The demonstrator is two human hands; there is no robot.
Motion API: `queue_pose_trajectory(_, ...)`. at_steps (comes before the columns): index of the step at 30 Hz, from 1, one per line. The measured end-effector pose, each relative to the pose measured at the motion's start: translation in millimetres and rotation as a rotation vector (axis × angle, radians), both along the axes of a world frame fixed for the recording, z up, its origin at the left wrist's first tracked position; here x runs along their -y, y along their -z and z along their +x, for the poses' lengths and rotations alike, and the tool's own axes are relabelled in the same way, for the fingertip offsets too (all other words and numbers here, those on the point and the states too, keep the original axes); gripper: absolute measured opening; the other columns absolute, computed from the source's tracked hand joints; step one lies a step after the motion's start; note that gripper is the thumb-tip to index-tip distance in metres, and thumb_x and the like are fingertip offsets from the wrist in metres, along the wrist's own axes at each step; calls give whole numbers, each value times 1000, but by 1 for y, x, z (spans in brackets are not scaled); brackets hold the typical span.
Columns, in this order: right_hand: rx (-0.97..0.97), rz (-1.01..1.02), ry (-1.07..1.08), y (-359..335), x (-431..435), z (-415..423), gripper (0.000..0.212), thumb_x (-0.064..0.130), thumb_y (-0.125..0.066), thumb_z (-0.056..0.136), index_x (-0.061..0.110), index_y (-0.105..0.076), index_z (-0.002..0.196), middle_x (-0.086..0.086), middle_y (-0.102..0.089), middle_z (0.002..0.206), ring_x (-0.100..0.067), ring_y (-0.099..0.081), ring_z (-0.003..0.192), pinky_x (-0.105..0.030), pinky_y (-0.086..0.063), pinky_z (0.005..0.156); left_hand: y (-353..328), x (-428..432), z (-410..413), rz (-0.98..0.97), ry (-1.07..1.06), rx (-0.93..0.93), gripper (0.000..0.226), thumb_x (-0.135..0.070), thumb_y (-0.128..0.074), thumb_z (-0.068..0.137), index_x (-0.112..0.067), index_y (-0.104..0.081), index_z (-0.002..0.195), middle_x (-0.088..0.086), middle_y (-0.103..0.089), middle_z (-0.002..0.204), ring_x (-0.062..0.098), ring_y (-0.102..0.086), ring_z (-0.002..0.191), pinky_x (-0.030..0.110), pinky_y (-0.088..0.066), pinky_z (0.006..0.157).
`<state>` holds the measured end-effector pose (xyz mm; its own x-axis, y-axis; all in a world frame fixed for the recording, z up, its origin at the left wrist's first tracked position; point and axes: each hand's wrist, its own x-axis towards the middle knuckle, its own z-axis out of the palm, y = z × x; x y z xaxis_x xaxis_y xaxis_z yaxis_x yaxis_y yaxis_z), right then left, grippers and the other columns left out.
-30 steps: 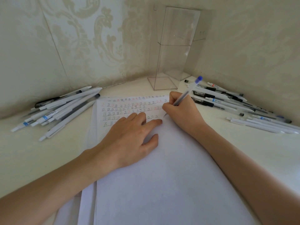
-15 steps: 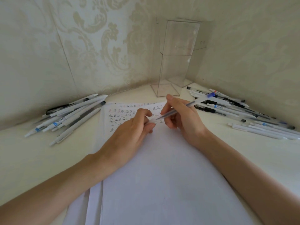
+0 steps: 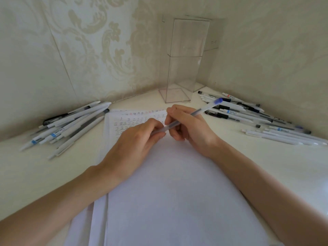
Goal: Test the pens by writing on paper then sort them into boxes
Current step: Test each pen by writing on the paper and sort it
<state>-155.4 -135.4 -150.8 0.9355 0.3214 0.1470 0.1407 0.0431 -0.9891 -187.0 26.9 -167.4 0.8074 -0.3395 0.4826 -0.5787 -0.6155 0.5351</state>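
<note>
Fingers (image 3: 156,126) of the left hand (image 3: 134,144) pinch the lower end of a frosted pen (image 3: 193,115), and the right hand (image 3: 193,130) curls round the barrel a little higher. The pen slants over the far part of the paper (image 3: 177,192), its blue-capped end pointing up and away toward the paper's far right corner.

That paper is a stack of smooth white sheets. Its near stretch is blank, and the edges of lower sheets peek out along its left side. Near its far edge run rows of the character 正 in black, with a few red marks in the topmost row (the hands hide part of them).

Bare cream table (image 3: 26,174) lies open on both sides of the paper. Left of the paper's far end fans a heap of white pens (image 3: 71,125), some with blue labels too small to read. To the right lies another heap (image 3: 248,112) of clear and white barrels with black caps, its labels equally unreadable.

Beyond the far edge of the paper a tall clear box (image 3: 184,59), square in section, stands upright in the corner against embossed floral wallpaper (image 3: 106,41).
</note>
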Motion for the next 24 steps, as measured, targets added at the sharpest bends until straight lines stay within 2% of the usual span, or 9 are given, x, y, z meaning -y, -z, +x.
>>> queue_pose_trajectory(3, -4, 78, 52, -16, 5, -11, 36, 16, -42, 99, 6, -44, 64, -5, -38, 38, -18, -27, 38, -27, -18, 43, -22, 7, -7, -137, 15, -53, 23, -35, -54, 85, -15, -62, 93, -8, -67, 76, 13, -62, 70, 32, -47, 66)
queue_pose_trajectory(6, 79, 97, 187, -35, 24, -31, 39, 19, -43, 97, 7, -43, 60, -2, -33, 35, -16, -24, 36, -26, -18, 43, -45, 31, -22, -197, 136, -124, 19, -34, -52, 85, -18, -59, 89, -11, -66, 78, 8, -61, 75, 22, -47, 68)
queue_pose_trajectory(8, 126, 106, 302, -43, 45, -54, 38, 25, -45, 89, 11, -45, 54, -16, -32, 37, -17, -24, 35, -27, -19, 42, -56, 53, -35, -198, 239, -153, 19, -34, -50, 85, -17, -59, 88, -9, -66, 76, 8, -60, 73, 20, -47, 67)
queue_pose_trajectory(11, 133, 147, 417, -47, 83, -99, 37, 31, -52, 83, 20, -47, 48, -32, -27, 44, -18, -24, 35, -40, -17, 43, -63, 93, -58, -221, 415, -215, 16, -30, -51, 86, -16, -59, 88, -9, -65, 73, 3, -60, 72, 13, -44, 65)
queue_pose_trajectory(15, 149, 179, 604, -42, 133, -164, 43, 26, -46, 89, 26, -50, 46, -3, -41, 40, -18, -30, 36, -34, -15, 41, -62, 152, -91, -168, 643, -230, 12, -21, -53, 91, -9, -59, 91, -8, -64, 75, 3, -60, 72, 16, -47, 66)
queue_pose_trajectory(17, 166, 167, 714, -39, 151, -197, 48, 21, -43, 94, 23, -50, 46, -2, -45, 40, -17, -30, 35, -29, -16, 38, -58, 177, -107, -129, 729, -209, 14, -22, -53, 92, -8, -58, 91, -5, -64, 75, 5, -61, 70, 22, -49, 66)
queue_pose_trajectory(19, 161, 27, 770, -32, 164, -227, 45, 19, -41, 97, 15, -48, 53, -8, -42, 41, -15, -29, 33, -26, -17, 37, -48, 196, -117, -11, 818, -188, 12, -24, -54, 91, -13, -57, 92, -3, -66, 77, 9, -62, 70, 28, -48, 66)
queue_pose_trajectory(21, 67, -203, 757, -16, 180, -254, 40, 19, -42, 100, 8, -45, 62, -3, -44, 40, -9, -33, 34, -18, -25, 39, -33, 209, -120, 228, 890, -84, 15, -32, -55, 90, -21, -55, 100, 1, -66, 86, 18, -63, 81, 33, -50, 72)
queue_pose_trajectory(24, -262, -575, 704, 27, 211, -288, 32, 32, -52, 95, 11, -51, 71, 0, -56, 45, -9, -43, 41, -19, -36, 49, -11, 217, -112, 595, 780, 287, 58, -58, -39, 86, -18, -50, 128, 8, -58, 125, 24, -53, 115, 38, -41, 95)
